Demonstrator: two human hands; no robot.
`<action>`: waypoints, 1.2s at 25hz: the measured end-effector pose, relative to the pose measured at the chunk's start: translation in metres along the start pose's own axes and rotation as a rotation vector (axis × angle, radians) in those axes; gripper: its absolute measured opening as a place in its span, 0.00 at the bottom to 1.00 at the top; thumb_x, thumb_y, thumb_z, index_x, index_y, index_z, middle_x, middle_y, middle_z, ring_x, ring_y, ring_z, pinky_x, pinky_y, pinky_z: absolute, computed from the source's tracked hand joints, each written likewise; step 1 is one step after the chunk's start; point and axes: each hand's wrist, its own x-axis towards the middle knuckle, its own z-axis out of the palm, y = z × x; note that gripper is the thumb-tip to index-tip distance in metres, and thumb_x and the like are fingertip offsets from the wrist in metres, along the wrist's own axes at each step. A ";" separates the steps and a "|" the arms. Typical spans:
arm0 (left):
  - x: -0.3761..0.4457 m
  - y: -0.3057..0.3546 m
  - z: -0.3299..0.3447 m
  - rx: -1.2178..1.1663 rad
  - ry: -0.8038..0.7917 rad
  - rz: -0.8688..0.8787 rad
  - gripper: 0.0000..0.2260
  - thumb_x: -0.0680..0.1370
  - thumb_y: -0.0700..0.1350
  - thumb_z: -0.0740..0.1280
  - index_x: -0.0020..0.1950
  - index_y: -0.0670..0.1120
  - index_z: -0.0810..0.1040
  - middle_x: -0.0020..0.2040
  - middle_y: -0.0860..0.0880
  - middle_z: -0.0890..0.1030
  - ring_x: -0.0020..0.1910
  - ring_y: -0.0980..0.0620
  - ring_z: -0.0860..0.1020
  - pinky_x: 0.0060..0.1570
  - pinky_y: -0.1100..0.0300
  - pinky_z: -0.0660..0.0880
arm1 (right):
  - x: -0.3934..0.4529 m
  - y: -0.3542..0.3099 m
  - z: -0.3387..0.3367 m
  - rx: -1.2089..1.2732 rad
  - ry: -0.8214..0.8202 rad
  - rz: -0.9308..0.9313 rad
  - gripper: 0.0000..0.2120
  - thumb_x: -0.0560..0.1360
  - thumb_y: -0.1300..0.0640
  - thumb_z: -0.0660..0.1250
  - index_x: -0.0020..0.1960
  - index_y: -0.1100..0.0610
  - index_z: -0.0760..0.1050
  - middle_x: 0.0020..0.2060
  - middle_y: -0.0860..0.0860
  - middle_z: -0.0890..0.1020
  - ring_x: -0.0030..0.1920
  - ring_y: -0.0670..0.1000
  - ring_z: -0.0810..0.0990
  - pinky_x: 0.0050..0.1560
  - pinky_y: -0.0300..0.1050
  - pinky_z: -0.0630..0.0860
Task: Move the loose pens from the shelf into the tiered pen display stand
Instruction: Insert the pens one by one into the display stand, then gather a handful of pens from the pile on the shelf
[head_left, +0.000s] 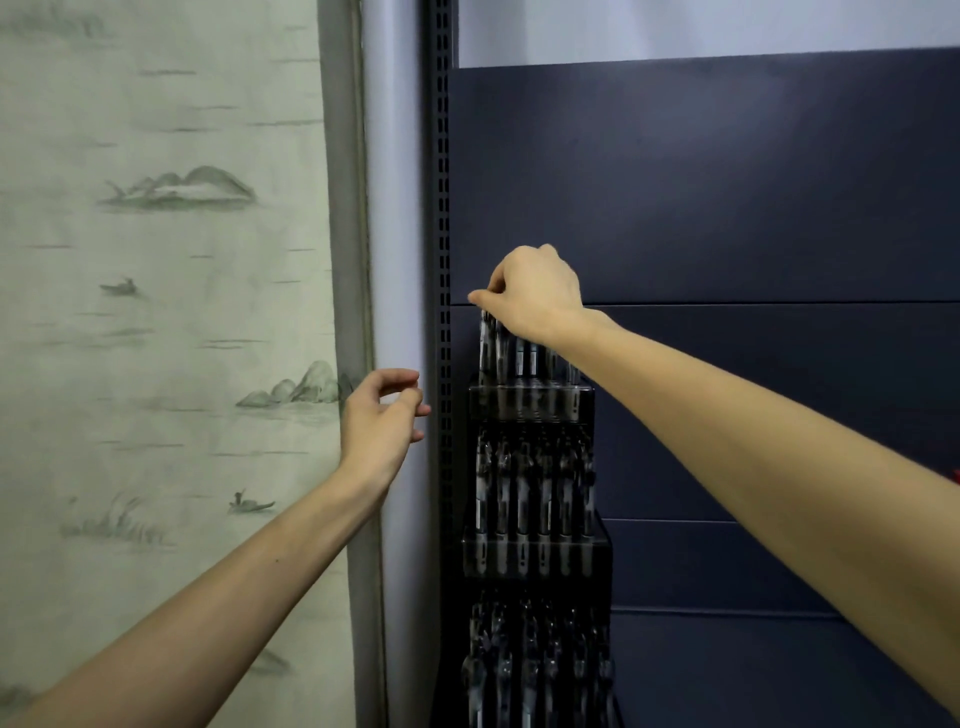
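Right hand (537, 299) pinching a pen (487, 345) atop tiered stand (535, 558), left hand (382, 423) loosely curled, empty, beside slotted upright (443, 208)

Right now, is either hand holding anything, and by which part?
The right hand pinches the top end of a dark, clear-capped pen in the black tiered stand's top row. The left hand holds nothing.

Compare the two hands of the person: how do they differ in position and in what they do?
The right hand is higher, above the top tier of the pen display stand, while the left hand hangs lower, to the left of the stand. The right hand pinches a pen in the top row; the left hand holds nothing, its fingers loosely curled. Both arms are bare and stretched forward.
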 end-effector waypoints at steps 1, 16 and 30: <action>-0.001 0.003 0.001 0.001 -0.009 0.006 0.08 0.82 0.36 0.63 0.58 0.43 0.78 0.50 0.51 0.80 0.43 0.54 0.82 0.32 0.66 0.78 | 0.000 0.001 0.001 0.001 0.007 0.016 0.17 0.79 0.44 0.70 0.39 0.56 0.83 0.41 0.52 0.85 0.61 0.58 0.76 0.53 0.53 0.79; -0.023 0.002 0.002 0.052 -0.080 -0.038 0.07 0.82 0.35 0.64 0.56 0.43 0.79 0.48 0.50 0.81 0.38 0.56 0.80 0.29 0.67 0.75 | -0.010 -0.011 0.008 -0.167 -0.054 0.054 0.22 0.77 0.37 0.68 0.43 0.57 0.79 0.48 0.53 0.83 0.60 0.58 0.74 0.51 0.50 0.73; -0.077 0.072 0.106 -0.087 -0.178 0.285 0.08 0.82 0.37 0.62 0.52 0.48 0.77 0.43 0.47 0.83 0.29 0.56 0.74 0.30 0.65 0.70 | -0.137 0.043 -0.063 0.712 0.530 0.037 0.12 0.82 0.55 0.65 0.65 0.53 0.74 0.52 0.44 0.81 0.55 0.44 0.80 0.54 0.48 0.79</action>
